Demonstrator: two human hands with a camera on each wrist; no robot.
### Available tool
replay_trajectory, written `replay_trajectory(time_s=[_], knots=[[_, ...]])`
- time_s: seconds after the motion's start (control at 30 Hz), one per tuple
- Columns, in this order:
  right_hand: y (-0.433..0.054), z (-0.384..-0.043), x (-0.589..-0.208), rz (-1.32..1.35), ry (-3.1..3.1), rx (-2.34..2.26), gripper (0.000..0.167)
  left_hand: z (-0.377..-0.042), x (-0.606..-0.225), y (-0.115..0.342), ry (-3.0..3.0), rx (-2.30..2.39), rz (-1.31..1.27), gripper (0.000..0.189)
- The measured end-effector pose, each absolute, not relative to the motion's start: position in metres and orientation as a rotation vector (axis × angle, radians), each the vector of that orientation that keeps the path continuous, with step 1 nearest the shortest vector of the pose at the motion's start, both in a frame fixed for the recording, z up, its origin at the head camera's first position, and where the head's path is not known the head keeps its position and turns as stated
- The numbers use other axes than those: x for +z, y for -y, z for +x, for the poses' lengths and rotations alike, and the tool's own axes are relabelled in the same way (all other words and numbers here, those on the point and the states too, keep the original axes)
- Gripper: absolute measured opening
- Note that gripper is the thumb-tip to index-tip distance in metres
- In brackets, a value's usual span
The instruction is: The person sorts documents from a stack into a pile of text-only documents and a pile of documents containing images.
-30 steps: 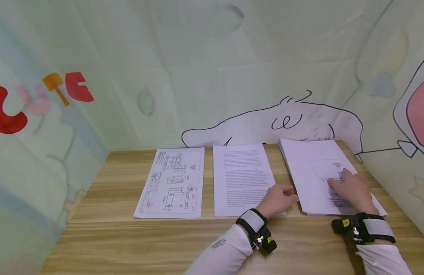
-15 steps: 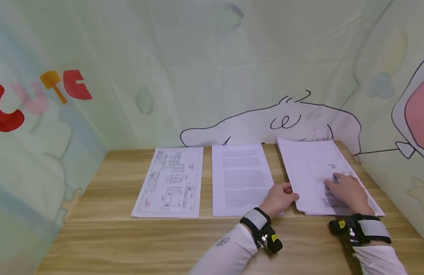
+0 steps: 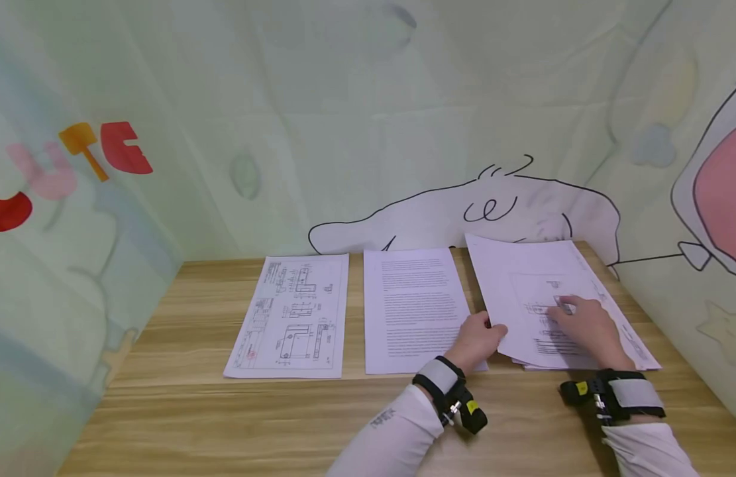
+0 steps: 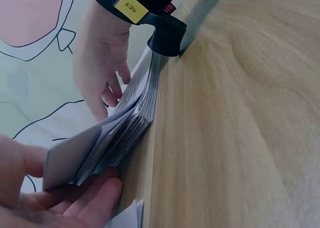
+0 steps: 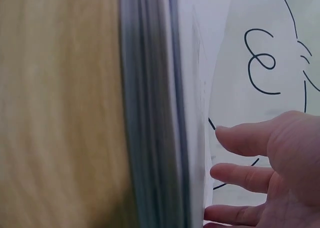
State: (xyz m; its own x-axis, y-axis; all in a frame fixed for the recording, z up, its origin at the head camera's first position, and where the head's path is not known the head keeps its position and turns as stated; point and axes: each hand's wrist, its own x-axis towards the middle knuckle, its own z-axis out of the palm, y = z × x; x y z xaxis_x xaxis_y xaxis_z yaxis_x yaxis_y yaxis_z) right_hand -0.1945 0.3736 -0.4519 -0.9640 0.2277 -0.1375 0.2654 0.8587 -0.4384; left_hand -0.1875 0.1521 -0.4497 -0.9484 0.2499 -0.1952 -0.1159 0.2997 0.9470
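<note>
On a wooden table (image 3: pixel 224 424), a technical drawing (image 3: pixel 287 318) is laid flat at the left, a page of text (image 3: pixel 412 305) is set in the middle, and a thick paper stack (image 3: pixel 517 265) is placed at the right.

My cameras show a paper stack (image 3: pixel 511 265), smooth and matt; under it, a smooth wood-grain table (image 3: pixel 254 424); behind it, a creased, matt, cloth-like backdrop (image 3: pixel 344 132); before it, a wrinkled cloth sleeve (image 3: pixel 648 450).

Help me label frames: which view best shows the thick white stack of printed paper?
Head view, because the thick white stack shows most of its printed top. The left wrist shows its layered edges; right wrist, mainly a blurred side.
</note>
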Motion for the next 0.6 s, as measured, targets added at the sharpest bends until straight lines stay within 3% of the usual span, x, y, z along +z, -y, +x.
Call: replay_trajectory(time_s=[0.17, 0.4, 0.6], knots=[[-0.364, -0.199, -0.449, 0.342, -2.918, -0.727, 0.068, -0.191, -0.45, -0.141, -2.328, 1.685, 0.075, 0.021], [-0.359, -0.199, -0.445, 0.293, -2.873, -0.786, 0.075, -0.192, -0.456, -0.134, -2.267, 1.806, 0.043, 0.045], [-0.35, -0.201, -0.443, 0.284, -2.85, -0.968, 0.084, -0.192, -0.458, -0.119, -2.25, 1.878, 0.029, 0.05]])
